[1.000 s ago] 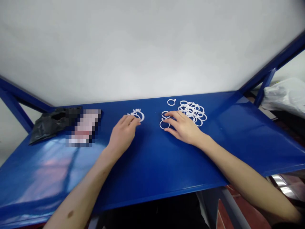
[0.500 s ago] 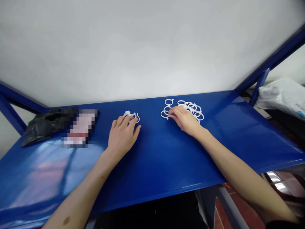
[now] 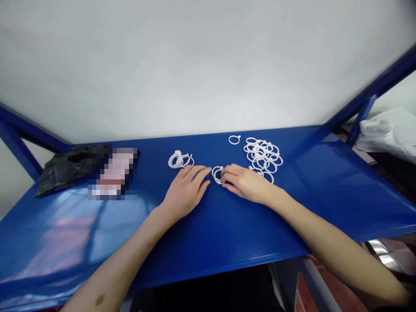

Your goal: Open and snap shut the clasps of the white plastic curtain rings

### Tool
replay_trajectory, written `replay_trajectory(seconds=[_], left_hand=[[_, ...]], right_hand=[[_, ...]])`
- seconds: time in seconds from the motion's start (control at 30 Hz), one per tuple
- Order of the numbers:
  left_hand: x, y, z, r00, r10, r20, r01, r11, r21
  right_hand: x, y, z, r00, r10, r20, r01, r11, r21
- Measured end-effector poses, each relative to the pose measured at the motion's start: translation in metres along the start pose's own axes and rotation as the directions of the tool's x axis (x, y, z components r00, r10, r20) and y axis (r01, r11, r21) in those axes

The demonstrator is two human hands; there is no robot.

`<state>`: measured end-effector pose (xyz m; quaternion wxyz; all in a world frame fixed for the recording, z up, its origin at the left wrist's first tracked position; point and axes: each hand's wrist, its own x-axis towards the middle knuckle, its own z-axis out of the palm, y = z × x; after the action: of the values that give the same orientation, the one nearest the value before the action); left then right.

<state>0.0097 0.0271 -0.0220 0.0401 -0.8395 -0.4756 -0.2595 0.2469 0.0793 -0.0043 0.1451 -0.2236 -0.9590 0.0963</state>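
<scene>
My right hand (image 3: 242, 183) pinches a pair of white plastic curtain rings (image 3: 215, 175) just above or on the blue tabletop; how many it holds is partly hidden by the fingers. Beside them, my left hand (image 3: 186, 190) lies with its fingers stretched out, the tips close to those rings. A small bunch of white rings (image 3: 176, 159) sits behind my left hand. Past my right hand lies a loose pile of similar rings (image 3: 261, 154), spread and overlapping. One single ring (image 3: 234, 140) rests apart near the wall.
The blue metal table (image 3: 208, 242) has a white wall (image 3: 201, 69) behind it. On the left lie a black plastic bag (image 3: 65, 171) and a blurred-out rectangular item (image 3: 115, 171). Blue frame bars stand at both sides. A clear plastic bag (image 3: 386, 134) is at the far right.
My right hand has drawn rings from beside the pile leftward and nearer to me. My left hand has left the small bunch and shifted right toward them.
</scene>
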Motion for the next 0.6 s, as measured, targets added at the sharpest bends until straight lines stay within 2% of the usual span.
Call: replay_trajectory(seconds=[0.17, 0.3, 0.37, 0.4, 0.43, 0.5, 0.53, 0.6], left_hand=[[0.003, -0.003, 0.007, 0.993, -0.088, 0.075, 0.101, 0.978, -0.185], [0.007, -0.005, 0.003, 0.978, -0.186, 0.098, 0.207, 0.930, -0.303], [0.007, -0.003, 0.000, 0.963, -0.267, 0.026, 0.261, 0.914, -0.311], [0.006, -0.002, -0.003, 0.957, -0.286, -0.050, 0.259, 0.919, -0.297], [0.005, 0.000, -0.005, 0.953, -0.269, -0.136, 0.227, 0.937, -0.265], [0.002, 0.005, -0.008, 0.958, -0.107, -0.265, 0.065, 0.984, -0.163], [0.000, 0.007, -0.009, 0.961, 0.017, -0.277, -0.048, 0.993, -0.106], [-0.003, 0.011, -0.009, 0.945, 0.246, -0.217, -0.258, 0.966, -0.026]], right_hand=[[0.001, -0.022, 0.007, 0.997, -0.075, 0.017, 0.075, 0.997, -0.015], [0.001, -0.026, 0.005, 0.994, -0.098, -0.044, 0.098, 0.995, -0.022], [0.001, -0.025, -0.001, 0.988, -0.088, -0.129, 0.082, 0.995, -0.052], [0.000, -0.024, -0.004, 0.980, -0.073, -0.183, 0.061, 0.996, -0.069], [-0.001, -0.022, -0.007, 0.969, -0.051, -0.241, 0.031, 0.996, -0.085], [-0.002, -0.018, -0.012, 0.939, -0.005, -0.343, -0.034, 0.994, -0.108], [-0.003, -0.016, -0.014, 0.926, 0.014, -0.378, -0.061, 0.992, -0.113], [-0.005, -0.012, -0.015, 0.910, 0.034, -0.414, -0.085, 0.991, -0.107]])
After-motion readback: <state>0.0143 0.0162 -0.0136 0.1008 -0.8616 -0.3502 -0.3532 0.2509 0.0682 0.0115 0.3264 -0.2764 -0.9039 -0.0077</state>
